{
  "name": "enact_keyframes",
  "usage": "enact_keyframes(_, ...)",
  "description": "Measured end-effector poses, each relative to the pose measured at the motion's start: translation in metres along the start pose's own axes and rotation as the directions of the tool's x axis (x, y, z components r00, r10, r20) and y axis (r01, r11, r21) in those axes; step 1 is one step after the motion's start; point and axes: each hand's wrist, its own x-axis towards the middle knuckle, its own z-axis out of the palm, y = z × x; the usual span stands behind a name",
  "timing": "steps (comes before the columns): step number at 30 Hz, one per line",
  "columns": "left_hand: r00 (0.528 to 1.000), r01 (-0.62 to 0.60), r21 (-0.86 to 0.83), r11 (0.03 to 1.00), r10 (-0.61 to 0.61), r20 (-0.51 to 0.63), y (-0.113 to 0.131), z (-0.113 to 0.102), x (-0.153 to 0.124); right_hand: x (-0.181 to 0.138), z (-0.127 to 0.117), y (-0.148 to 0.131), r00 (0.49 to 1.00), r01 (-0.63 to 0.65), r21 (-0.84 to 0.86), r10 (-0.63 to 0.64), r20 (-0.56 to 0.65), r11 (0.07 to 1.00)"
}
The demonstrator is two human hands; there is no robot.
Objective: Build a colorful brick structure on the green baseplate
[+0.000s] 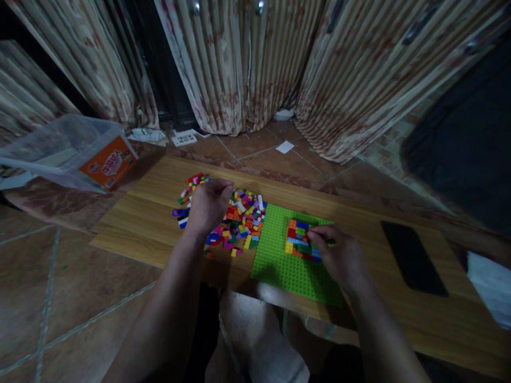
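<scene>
A green studded baseplate (275,266) lies on the wooden bench. On it stands a low, roughly rectangular build of coloured building bricks (297,241), in red, orange, blue, yellow and green. My right hand (339,252) reaches in from the right, thumb and finger pinched on a brick at the build's upper right edge; the fingers partly hide that brick. To the left of the baseplate spreads a pile of loose bricks (243,218). Above the pile's left side hovers my left hand (211,205), its fingers drawn together; whether something small is between them is hidden.
A black phone-like slab (415,258) lies at the right on the wooden bench (139,213). At the far left stands a clear plastic box (80,143) with an orange label. Patterned curtains (223,69) hang behind, and paper scraps (285,147) lie on the tiled floor.
</scene>
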Motion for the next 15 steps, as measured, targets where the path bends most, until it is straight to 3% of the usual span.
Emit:
enact_keyframes(6, 1.000, -0.011, 0.009, 1.000, 0.012, -0.012, -0.0037, 0.0009, 0.0008, 0.0021, 0.0063, -0.0013, 0.996, -0.088, -0.045, 0.087, -0.024, 0.995)
enact_keyframes(15, 1.000, -0.027, 0.004, 1.000, 0.027, -0.002, -0.0050, 0.0014, 0.0013, 0.0025, 0.0071, 0.0021, 0.987, -0.155, 0.019, 0.155, -0.028, 0.988)
